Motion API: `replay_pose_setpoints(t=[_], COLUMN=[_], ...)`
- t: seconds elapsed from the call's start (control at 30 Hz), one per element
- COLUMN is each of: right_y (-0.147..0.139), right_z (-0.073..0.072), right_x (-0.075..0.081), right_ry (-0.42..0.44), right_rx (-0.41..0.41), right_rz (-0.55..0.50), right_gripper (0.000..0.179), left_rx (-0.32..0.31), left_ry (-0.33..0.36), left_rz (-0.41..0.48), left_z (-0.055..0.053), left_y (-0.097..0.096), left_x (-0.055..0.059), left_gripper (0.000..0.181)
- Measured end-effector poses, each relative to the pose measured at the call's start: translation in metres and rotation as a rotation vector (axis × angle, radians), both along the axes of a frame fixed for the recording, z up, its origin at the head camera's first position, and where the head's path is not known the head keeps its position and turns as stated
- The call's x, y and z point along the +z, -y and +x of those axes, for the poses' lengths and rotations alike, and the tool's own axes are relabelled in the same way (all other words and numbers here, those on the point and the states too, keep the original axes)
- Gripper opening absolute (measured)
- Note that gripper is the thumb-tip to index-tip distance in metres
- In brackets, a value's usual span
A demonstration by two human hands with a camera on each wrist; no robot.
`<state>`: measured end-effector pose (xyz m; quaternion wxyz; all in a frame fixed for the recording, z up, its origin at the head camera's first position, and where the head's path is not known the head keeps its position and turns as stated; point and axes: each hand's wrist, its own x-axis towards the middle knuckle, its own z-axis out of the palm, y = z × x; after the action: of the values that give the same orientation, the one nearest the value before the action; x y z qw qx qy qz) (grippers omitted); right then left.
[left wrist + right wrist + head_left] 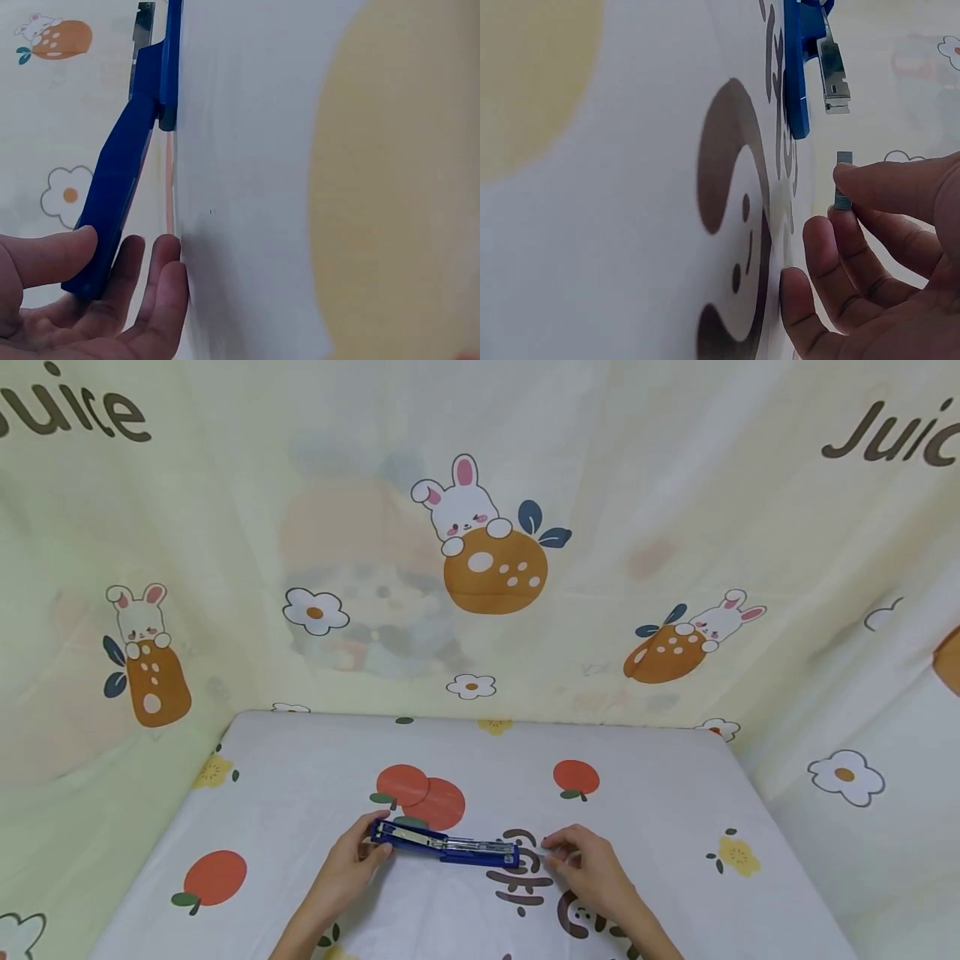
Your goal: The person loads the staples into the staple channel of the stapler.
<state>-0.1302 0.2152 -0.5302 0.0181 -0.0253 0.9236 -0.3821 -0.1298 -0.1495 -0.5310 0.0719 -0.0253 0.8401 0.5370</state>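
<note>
A blue stapler (480, 857) lies folded wide open on the table, its metal staple channel (832, 71) exposed. My left hand (352, 860) pinches the end of its raised top arm (120, 172) between thumb and fingers. The stapler's base rests along the tabletop, pointing towards my right hand (596, 872). Between the thumb and fingers of that hand is a short grey strip of staples (844, 158), held just off the open end of the channel. In the head view the strip is mostly hidden by the fingers.
A white tablecloth (300, 793) printed with red fruit, yellow flowers and brown lettering covers the table. Pale curtains (360, 427) with rabbits and flowers hang behind the table and on both sides of it.
</note>
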Motion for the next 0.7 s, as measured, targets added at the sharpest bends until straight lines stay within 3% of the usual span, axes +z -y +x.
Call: replay_pose_setpoints(t=[0.43,0.7], right_y=[0.0034,0.0021], right_z=[-0.0031,-0.0031], right_x=[0.0045,0.0043], right_ry=[0.001,0.004], right_rx=[0.007,0.057], right_rz=[-0.026,-0.057], right_gripper=[0.021,0.019], left_rx=[0.004,0.014], left_ry=[-0.015,-0.006], left_rz=[-0.016,-0.027], left_z=[-0.0002,0.0004], left_y=[-0.0003,-0.0014], left_x=[0.0008,0.0008], left_gripper=[0.051,0.049])
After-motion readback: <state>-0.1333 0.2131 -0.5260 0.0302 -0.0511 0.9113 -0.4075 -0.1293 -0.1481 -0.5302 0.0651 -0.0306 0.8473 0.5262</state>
